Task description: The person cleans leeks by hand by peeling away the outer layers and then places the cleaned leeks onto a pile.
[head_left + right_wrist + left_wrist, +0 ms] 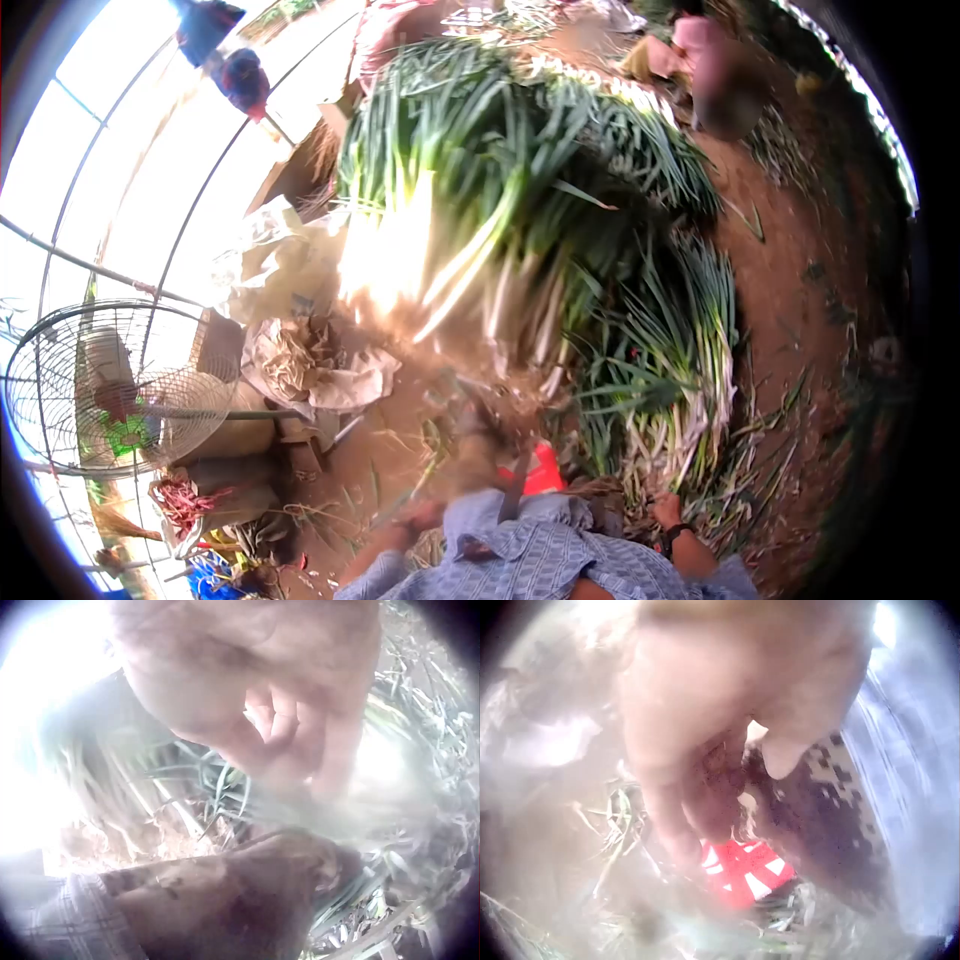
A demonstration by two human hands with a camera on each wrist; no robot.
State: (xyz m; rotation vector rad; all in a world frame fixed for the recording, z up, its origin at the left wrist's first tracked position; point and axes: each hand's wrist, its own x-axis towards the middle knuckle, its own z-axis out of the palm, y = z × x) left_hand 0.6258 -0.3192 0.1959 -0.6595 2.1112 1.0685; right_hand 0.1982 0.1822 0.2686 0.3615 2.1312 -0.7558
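Note:
Beside the white root ends of a pile of green onions point(700, 340), my right hand point(665, 510) is bent low. The right wrist view shows that hand point(277, 697) with thumb and fingertips brought together on pale, blurred green onion stalks point(382, 772). My left hand point(425, 515) hangs over the soil on the other side of my legs. Its fingers point(675, 832) droop loosely with nothing between them in the left wrist view. Just beyond them lies a red and white item point(746, 874), a bright red patch point(540, 470) in the head view.
A large heap of green onions point(440, 160) stands in front. Crumpled sheeting point(310, 360) and a wire fan cage point(110, 390) are at left. Another person point(700, 60) sits at the far right. Loose leaves litter the brown soil point(790, 290). My bare leg point(225, 900) is near my right hand.

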